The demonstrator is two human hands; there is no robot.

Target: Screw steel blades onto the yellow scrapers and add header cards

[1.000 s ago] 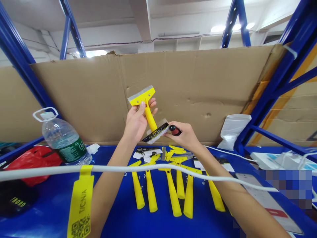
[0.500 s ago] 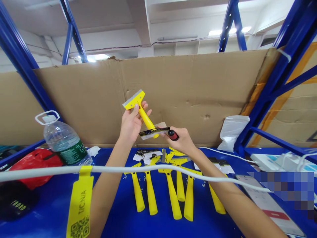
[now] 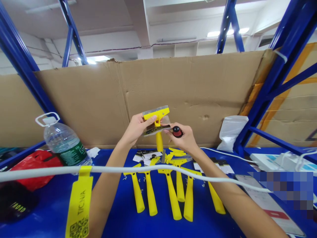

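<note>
My left hand (image 3: 138, 127) grips a yellow scraper (image 3: 159, 114) by its head, the thumb lying across the front. The scraper is upright, its metal blade on top and its handle pointing down. A folded black and white card (image 3: 156, 131) sits around the upper handle, just below the head. The fingers of my right hand (image 3: 185, 136) pinch the card's right end. A screwdriver with a red and black handle (image 3: 177, 132) is also tucked in that hand; its shaft is hidden. Several yellow scrapers (image 3: 173, 195) lie below on the blue table.
Loose yellow parts and cards (image 3: 148, 156) lie behind the scrapers. A white cable (image 3: 114, 169) with a yellow tag (image 3: 80, 201) crosses in front of my forearms. A water bottle (image 3: 68, 140) stands left, a white pouch (image 3: 232, 134) right. Cardboard (image 3: 198, 89) walls the back.
My left hand has moved right and down with the scraper, which has turned from leaning to upright. The card now sits near the head instead of the handle's lower end.
</note>
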